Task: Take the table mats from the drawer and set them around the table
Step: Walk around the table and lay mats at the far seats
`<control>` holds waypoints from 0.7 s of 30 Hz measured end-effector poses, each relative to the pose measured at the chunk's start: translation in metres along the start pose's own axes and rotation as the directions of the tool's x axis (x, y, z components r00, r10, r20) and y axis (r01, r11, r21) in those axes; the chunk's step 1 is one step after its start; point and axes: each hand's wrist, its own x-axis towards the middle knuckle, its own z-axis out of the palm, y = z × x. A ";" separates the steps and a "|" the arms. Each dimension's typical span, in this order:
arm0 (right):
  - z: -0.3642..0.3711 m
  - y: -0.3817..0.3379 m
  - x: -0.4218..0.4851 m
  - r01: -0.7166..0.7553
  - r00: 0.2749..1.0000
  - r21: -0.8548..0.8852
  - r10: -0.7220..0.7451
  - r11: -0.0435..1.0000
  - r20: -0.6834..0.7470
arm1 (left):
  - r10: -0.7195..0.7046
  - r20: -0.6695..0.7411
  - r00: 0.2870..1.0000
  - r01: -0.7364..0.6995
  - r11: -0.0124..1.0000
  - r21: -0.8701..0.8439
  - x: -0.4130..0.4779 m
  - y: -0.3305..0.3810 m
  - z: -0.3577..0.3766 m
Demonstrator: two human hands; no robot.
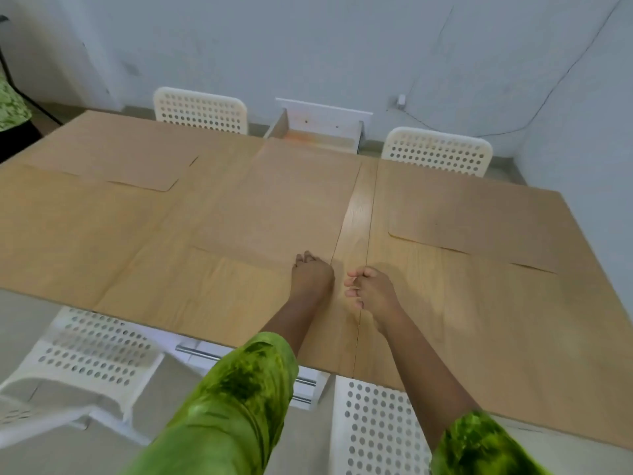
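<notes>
Several thin wood-coloured table mats lie flat on the wooden table (352, 217) and nearly match its surface. One mat (113, 156) is at the far left, one (479, 221) at the right, one (274, 200) in the middle and one (191, 289) at the near left. My left hand (313, 274) rests with curled fingers on the near right corner of the middle mat. Close beside it, my right hand (368, 289) has its fingers and thumb curled at the left edge of a near right mat (462, 320). The white drawer (322, 126) stands open past the table's far edge.
Two white perforated chairs (202, 109) (438, 150) stand at the far side and two more (96, 351) (376, 426) at the near side. A white drawer front with metal handles (205, 353) sits under the near edge. A cable (479, 132) hangs on the wall.
</notes>
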 end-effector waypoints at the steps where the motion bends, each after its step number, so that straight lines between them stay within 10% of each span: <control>1: 0.002 -0.002 0.002 -0.004 1.000 -0.007 0.004 1.000 0.002 | 0.024 0.017 1.000 -0.024 1.000 0.018 0.000 -0.001 -0.004; 21: 0.025 -0.011 0.024 -0.091 0.995 0.066 0.089 0.994 0.034 | 0.223 -0.061 0.973 -0.214 0.969 0.127 -0.005 -0.017 -0.031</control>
